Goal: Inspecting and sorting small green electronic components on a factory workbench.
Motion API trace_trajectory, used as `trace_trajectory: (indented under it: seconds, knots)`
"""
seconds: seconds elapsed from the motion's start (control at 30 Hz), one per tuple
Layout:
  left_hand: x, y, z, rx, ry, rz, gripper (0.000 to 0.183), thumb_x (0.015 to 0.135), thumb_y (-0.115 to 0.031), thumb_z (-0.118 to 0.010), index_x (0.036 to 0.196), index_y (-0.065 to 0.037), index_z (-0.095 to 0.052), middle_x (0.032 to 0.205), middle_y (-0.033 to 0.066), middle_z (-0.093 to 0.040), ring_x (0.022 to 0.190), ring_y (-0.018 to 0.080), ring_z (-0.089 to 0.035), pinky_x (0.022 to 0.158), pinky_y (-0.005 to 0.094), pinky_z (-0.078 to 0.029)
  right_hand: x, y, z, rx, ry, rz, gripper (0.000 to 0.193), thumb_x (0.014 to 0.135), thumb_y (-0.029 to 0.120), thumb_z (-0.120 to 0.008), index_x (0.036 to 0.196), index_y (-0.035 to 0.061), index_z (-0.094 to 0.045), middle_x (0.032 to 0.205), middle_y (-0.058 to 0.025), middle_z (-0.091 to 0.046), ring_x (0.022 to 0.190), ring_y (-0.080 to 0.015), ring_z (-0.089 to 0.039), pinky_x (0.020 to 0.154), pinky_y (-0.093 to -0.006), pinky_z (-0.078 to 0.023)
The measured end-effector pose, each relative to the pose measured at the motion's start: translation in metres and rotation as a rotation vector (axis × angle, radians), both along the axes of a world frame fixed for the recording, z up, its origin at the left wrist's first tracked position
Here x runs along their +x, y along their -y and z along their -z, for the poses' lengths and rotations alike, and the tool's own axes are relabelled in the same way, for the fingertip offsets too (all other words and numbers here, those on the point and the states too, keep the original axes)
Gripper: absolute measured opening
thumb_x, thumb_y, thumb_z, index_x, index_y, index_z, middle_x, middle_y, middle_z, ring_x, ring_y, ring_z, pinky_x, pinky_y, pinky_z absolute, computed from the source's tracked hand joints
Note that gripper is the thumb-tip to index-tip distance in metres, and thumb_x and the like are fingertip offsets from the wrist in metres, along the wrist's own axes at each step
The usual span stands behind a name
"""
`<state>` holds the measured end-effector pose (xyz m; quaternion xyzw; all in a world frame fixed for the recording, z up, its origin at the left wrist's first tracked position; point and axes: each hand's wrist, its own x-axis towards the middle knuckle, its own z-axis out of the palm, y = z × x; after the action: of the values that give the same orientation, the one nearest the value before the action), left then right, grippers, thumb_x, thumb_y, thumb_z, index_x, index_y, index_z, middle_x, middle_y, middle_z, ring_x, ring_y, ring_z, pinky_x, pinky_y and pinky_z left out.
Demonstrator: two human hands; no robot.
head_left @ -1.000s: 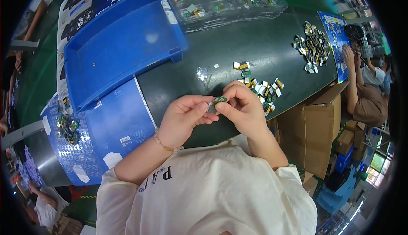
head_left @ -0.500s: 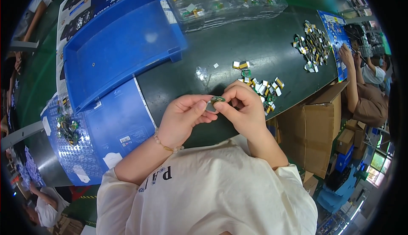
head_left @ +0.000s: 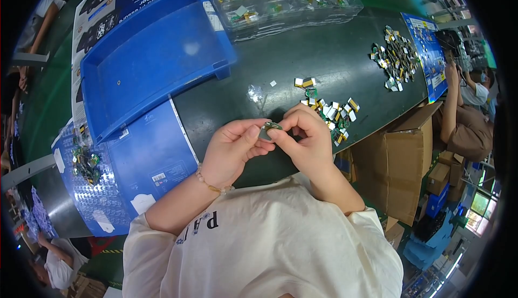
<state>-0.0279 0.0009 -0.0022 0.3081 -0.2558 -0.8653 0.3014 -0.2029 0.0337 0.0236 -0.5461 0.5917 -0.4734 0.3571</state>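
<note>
Between my two hands is a small green circuit board [head_left: 274,126] with a greyish flat piece at its near side. My left hand [head_left: 237,144] pinches it by its left edge, thumb on top. From the right, the thumb and forefinger of my right hand [head_left: 305,136] close on the same board. Fingers cover much of it, so its details are hidden. Just beyond my right hand lies a loose pile of small boards [head_left: 337,115] with white and gold parts. A clear plastic scrap [head_left: 255,93] and a tiny white square [head_left: 273,83] lie on the dark green table [head_left: 291,50].
An empty blue tray [head_left: 156,55] stands at the left. Stacked clear blister trays [head_left: 286,7] with boards sit at the back. Another heap of boards [head_left: 396,60] is at the right. A cardboard box [head_left: 396,163] adjoins the table edge; a co-worker's arm [head_left: 452,98] is beyond.
My right hand has shifted very slightly left, and the board between my fingers has tilted a little. At the far right, the co-worker's hand has drawn away from the blue sheet.
</note>
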Motion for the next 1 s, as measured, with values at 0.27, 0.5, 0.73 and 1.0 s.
trace_trajectory:
  seconds: [0.27, 0.5, 0.73, 1.0]
  knots:
    - [-0.002, -0.001, -0.001, 0.01, 0.02, -0.016, 0.025, 0.098, -0.02, -0.049, 0.117, -0.004, -0.055, 0.097, 0.0061, -0.066, 0.086, 0.0146, -0.066, 0.077, 0.0272, -0.055, 0.002, 0.0, 0.0, -0.054, -0.089, 0.014, 0.018, 0.072, 0.011, -0.078, 0.075, 0.0055, -0.06, 0.075, -0.0028, -0.057, 0.063, -0.0123, -0.053, 0.051, -0.0241, -0.038]
    - [-0.001, -0.004, 0.002, -0.004, 0.025, -0.042, 0.022, 0.097, -0.021, -0.052, 0.109, -0.004, -0.057, 0.097, 0.007, -0.065, 0.086, 0.0155, -0.066, 0.076, 0.0257, -0.053, 0.003, 0.0, 0.002, -0.049, -0.073, 0.019, 0.019, 0.073, 0.011, -0.077, 0.075, 0.0055, -0.059, 0.075, -0.0032, -0.057, 0.063, -0.0132, -0.053, 0.051, -0.0245, -0.039]
    - [-0.004, -0.004, -0.008, -0.275, 0.122, -0.081, 0.012, 0.093, -0.005, -0.055, 0.104, 0.0, -0.057, 0.096, 0.0087, -0.065, 0.087, 0.0152, -0.065, 0.08, 0.0282, -0.054, 0.0, 0.0, 0.005, -0.014, -0.03, -0.03, 0.02, 0.074, 0.004, -0.075, 0.084, 0.0047, -0.058, 0.079, -0.0001, -0.053, 0.066, -0.0066, -0.044, 0.058, -0.0194, -0.036]
    - [0.003, -0.002, -0.005, -0.325, 0.159, -0.04, 0.011, 0.094, -0.007, -0.055, 0.101, 0.0, -0.06, 0.101, 0.0107, -0.065, 0.088, 0.0161, -0.066, 0.078, 0.0274, -0.054, 0.007, 0.001, 0.004, 0.092, 0.345, -0.043, 0.033, 0.08, -0.001, -0.069, 0.107, 0.0056, -0.051, 0.085, -0.0004, -0.059, 0.072, -0.0065, -0.051, 0.065, -0.0199, -0.04]
